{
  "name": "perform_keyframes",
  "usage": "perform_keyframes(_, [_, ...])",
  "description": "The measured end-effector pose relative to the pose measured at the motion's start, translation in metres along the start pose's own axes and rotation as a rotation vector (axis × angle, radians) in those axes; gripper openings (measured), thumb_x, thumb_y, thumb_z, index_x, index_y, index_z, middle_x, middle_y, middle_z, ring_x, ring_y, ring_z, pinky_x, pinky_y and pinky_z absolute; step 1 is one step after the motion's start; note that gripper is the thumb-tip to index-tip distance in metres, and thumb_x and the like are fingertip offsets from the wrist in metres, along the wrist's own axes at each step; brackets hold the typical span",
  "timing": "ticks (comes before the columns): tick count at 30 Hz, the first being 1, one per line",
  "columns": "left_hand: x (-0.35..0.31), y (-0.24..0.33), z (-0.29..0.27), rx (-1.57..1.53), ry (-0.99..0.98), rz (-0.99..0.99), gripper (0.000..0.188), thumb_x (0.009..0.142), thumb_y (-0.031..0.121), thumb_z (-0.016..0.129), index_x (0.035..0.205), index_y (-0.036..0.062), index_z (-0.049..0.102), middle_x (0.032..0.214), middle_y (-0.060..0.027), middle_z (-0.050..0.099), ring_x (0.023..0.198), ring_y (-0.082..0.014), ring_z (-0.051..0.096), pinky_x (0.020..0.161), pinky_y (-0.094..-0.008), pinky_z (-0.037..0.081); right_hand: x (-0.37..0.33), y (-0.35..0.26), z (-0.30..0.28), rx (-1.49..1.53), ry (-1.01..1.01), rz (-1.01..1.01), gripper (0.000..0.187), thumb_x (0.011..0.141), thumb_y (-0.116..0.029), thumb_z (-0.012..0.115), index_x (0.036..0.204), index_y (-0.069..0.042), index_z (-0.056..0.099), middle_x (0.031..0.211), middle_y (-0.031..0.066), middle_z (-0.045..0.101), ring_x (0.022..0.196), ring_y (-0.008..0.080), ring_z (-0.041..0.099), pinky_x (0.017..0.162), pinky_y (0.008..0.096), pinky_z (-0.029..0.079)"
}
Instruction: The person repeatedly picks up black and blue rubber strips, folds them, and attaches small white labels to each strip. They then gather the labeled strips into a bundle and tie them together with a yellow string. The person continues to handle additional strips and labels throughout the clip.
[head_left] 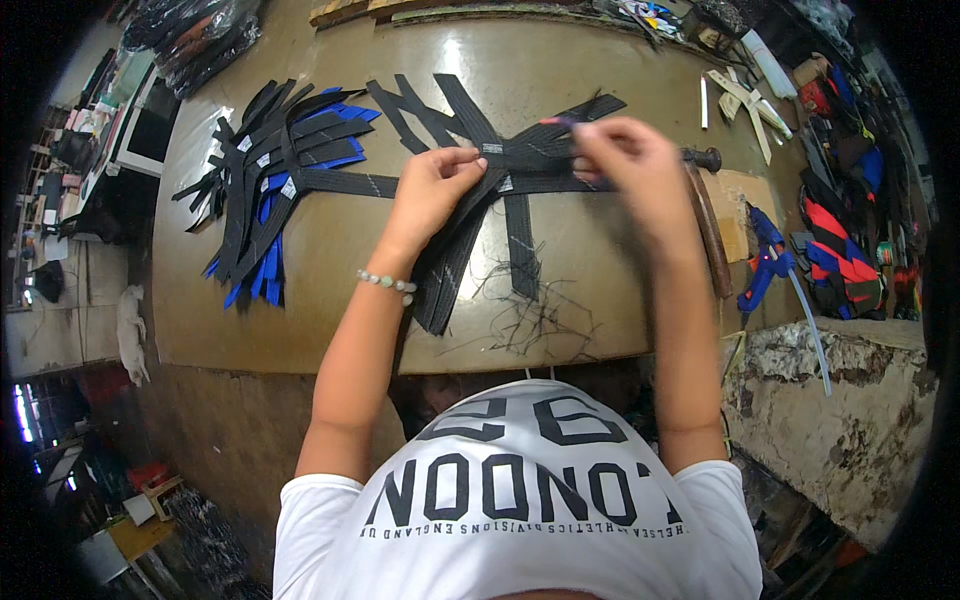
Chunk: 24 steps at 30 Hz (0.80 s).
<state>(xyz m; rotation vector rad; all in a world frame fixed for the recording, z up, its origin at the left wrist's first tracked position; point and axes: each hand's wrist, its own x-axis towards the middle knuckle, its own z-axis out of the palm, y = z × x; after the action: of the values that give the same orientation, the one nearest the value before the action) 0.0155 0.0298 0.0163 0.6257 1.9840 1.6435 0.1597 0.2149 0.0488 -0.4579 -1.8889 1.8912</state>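
Note:
Black webbing straps [520, 245], with small white labels, spread across the middle of the table in a crossed bundle. My left hand [440, 190], a beaded bracelet at its wrist, pinches the straps near a label where they cross. To its right, my right hand [630, 165] is smeared by motion, its fingers closed around a small dark tool with a red tip [552, 121]. This tool is over the right part of the straps; its exact kind is too blurred to tell. Cut black threads [535, 315] lie scattered on the tabletop near me.
On the left lies a pile of black and blue straps [270, 185]. A hammer [712, 235] rests right of my right hand, beside a blue glue gun [765, 262] at the table's right edge. Pale strips [742, 105] lie at the far right, plastic-wrapped bundles [195, 40] at the far left.

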Motion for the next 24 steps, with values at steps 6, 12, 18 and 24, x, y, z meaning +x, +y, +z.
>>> perform_keyframes(6, [0.002,-0.008,0.006,0.251,0.102,0.012,0.022,0.088,0.017,0.068,0.091,-0.0044,0.068,0.071,-0.0022,0.066,0.066,-0.0042,0.058,0.059,-0.0210,0.045,0.027,0.065,0.066,0.037,0.100,0.051,0.021,0.084,-0.013,0.069,0.089,0.005,0.062,0.084,0.0114,0.068,0.075,0.0117,0.065,0.067,0.0232,0.051])
perform_keyframes(12, [-0.001,-0.009,0.007,0.373,0.175,0.207,0.023,0.089,0.020,0.065,0.091,-0.0031,0.063,0.078,-0.0073,0.066,0.072,-0.0106,0.059,0.067,-0.0269,0.047,0.022,0.065,0.064,-0.118,0.104,-0.055,0.018,0.080,-0.012,0.071,0.082,0.005,0.064,0.091,0.0097,0.066,0.079,0.0115,0.063,0.071,0.0232,0.051])
perform_keyframes(18, [-0.004,-0.013,0.006,0.349,0.188,0.211,0.022,0.090,0.019,0.064,0.094,-0.0028,0.061,0.084,-0.0086,0.066,0.078,-0.0116,0.060,0.074,-0.0271,0.048,0.021,0.061,0.067,-0.126,0.077,-0.026,0.017,0.079,-0.010,0.071,0.075,0.004,0.064,0.101,0.0100,0.062,0.084,0.0113,0.061,0.074,0.0243,0.052])
perform_keyframes(24, [-0.001,-0.010,0.008,0.326,0.188,0.256,0.020,0.090,0.017,0.061,0.093,-0.0033,0.059,0.081,-0.0140,0.065,0.075,-0.0196,0.061,0.071,-0.0315,0.048,0.021,0.064,0.074,-0.291,0.113,-0.149,0.020,0.075,-0.012,0.072,0.071,0.004,0.062,0.098,0.0122,0.063,0.082,0.0157,0.063,0.072,0.0279,0.054])
